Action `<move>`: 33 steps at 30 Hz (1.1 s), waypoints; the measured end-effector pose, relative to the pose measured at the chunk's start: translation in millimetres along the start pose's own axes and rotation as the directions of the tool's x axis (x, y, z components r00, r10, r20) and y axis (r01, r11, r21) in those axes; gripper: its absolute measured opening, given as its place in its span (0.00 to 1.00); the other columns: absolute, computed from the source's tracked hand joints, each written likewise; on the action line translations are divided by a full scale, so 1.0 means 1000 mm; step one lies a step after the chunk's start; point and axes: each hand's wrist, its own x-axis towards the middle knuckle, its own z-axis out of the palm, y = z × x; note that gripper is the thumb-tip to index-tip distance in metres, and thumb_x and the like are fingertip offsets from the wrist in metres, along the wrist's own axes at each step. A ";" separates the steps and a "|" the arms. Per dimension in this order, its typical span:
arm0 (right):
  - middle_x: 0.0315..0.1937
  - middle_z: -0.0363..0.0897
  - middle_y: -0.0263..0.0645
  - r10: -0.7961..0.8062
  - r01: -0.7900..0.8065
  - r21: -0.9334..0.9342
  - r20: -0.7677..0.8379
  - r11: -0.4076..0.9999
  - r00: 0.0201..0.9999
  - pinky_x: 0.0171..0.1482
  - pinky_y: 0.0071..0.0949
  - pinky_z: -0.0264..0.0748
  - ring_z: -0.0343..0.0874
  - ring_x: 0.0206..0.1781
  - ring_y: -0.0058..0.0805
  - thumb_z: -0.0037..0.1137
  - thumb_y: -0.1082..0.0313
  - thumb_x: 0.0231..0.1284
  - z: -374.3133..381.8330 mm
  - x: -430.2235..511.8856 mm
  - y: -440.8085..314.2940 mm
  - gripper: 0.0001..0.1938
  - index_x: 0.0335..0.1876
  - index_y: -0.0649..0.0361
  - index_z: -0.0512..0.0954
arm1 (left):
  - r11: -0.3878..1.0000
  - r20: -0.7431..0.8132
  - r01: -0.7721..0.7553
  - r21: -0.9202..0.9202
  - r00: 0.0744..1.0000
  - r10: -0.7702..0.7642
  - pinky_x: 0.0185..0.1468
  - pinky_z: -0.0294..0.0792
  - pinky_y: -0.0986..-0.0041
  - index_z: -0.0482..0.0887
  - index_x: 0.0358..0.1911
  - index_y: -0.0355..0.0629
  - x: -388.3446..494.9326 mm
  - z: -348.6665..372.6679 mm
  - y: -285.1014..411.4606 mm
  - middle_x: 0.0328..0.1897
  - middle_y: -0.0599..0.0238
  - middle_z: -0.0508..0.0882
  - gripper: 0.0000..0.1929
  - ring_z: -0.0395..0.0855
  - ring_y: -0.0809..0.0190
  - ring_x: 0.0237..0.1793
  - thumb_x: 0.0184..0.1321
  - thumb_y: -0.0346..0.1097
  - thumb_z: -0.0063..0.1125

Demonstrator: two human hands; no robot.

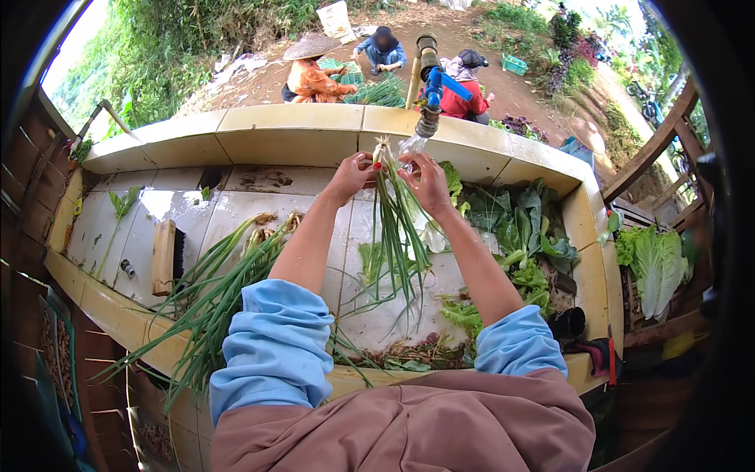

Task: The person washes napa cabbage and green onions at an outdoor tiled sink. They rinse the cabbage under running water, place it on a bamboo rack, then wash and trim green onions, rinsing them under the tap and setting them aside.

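A bunch of spring onions [392, 218] hangs roots up below the running water tap [433, 94], with its green leaves trailing down into the tiled basin [283, 137]. My left hand [355, 176] grips the bunch near its white bulbs from the left. On the other side my right hand [426, 182] is in the water stream with fingers bent, close beside the bulbs; whether it holds any of them I cannot tell. More spring onions [236, 283] lie in a heap left of my left forearm, their leaves hanging over the basin's near edge.
A wooden-backed brush [165, 258] and a small metal fitting [127, 268] lie at the left. Leafy greens [525, 224] fill the basin's right end, near a black cup [567, 323]. Lettuce [653, 265] rests outside the right wall. Several people crouch beyond the far wall, some around green onions [383, 91].
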 end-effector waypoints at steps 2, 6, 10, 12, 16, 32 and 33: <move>0.35 0.75 0.35 -0.140 0.137 -0.067 -0.040 0.988 0.989 0.41 0.30 0.74 0.76 0.40 0.35 0.59 0.70 0.49 0.001 -0.015 -0.007 0.08 0.36 0.55 0.77 | 1.000 -0.037 -0.008 0.011 0.999 0.009 0.44 0.75 0.71 0.71 0.44 0.40 0.000 0.000 0.000 0.39 0.65 0.80 0.13 0.80 0.67 0.37 0.59 0.36 0.55; 0.37 0.76 0.34 -0.316 0.336 -0.181 0.131 0.924 0.940 0.42 0.31 0.74 0.76 0.43 0.34 0.61 0.68 0.47 -0.001 -0.032 -0.013 0.11 0.38 0.52 0.77 | 1.000 -0.079 0.027 0.016 0.997 -0.025 0.43 0.75 0.72 0.72 0.44 0.41 0.001 0.001 -0.002 0.38 0.66 0.80 0.12 0.80 0.67 0.36 0.60 0.36 0.54; 0.38 0.77 0.32 -0.389 0.426 -0.201 0.201 0.882 0.899 0.42 0.28 0.75 0.77 0.42 0.31 0.60 0.67 0.48 -0.004 -0.034 -0.012 0.10 0.38 0.52 0.77 | 0.998 -0.001 0.052 0.020 0.999 -0.052 0.42 0.75 0.72 0.72 0.44 0.41 0.000 0.003 -0.004 0.37 0.66 0.81 0.12 0.80 0.67 0.36 0.60 0.36 0.55; 0.38 0.78 0.33 -0.429 0.467 -0.231 0.196 0.854 0.882 0.42 0.28 0.75 0.77 0.41 0.31 0.59 0.67 0.48 -0.004 -0.037 -0.010 0.10 0.38 0.54 0.77 | 0.997 0.021 0.074 -0.004 0.997 -0.074 0.42 0.75 0.72 0.73 0.44 0.41 -0.001 0.004 -0.004 0.37 0.66 0.81 0.12 0.80 0.67 0.35 0.59 0.37 0.55; 0.37 0.78 0.36 -0.526 0.562 -0.312 0.198 0.766 0.827 0.41 0.28 0.75 0.77 0.41 0.32 0.58 0.68 0.49 -0.002 -0.047 -0.008 0.09 0.38 0.58 0.77 | 0.997 -0.016 0.076 -0.002 0.997 -0.076 0.40 0.74 0.74 0.74 0.43 0.41 -0.004 0.011 -0.006 0.35 0.68 0.80 0.12 0.79 0.69 0.34 0.59 0.38 0.56; 0.40 0.77 0.38 -0.508 0.559 -0.377 0.234 0.738 0.829 0.44 0.29 0.75 0.77 0.44 0.34 0.53 0.70 0.52 0.012 -0.053 -0.006 0.09 0.39 0.59 0.75 | 0.978 -0.148 0.205 0.036 0.969 -0.198 0.35 0.74 0.74 0.74 0.37 0.45 -0.010 0.014 -0.017 0.30 0.70 0.78 0.09 0.78 0.70 0.28 0.60 0.40 0.54; 0.39 0.77 0.38 -0.500 0.551 -0.397 0.232 0.735 0.834 0.44 0.29 0.75 0.77 0.44 0.34 0.53 0.70 0.51 0.014 -0.053 -0.006 0.09 0.39 0.59 0.75 | 0.977 -0.148 0.209 0.037 0.968 -0.201 0.35 0.73 0.74 0.74 0.37 0.45 -0.010 0.014 -0.017 0.30 0.70 0.78 0.09 0.77 0.70 0.29 0.60 0.40 0.54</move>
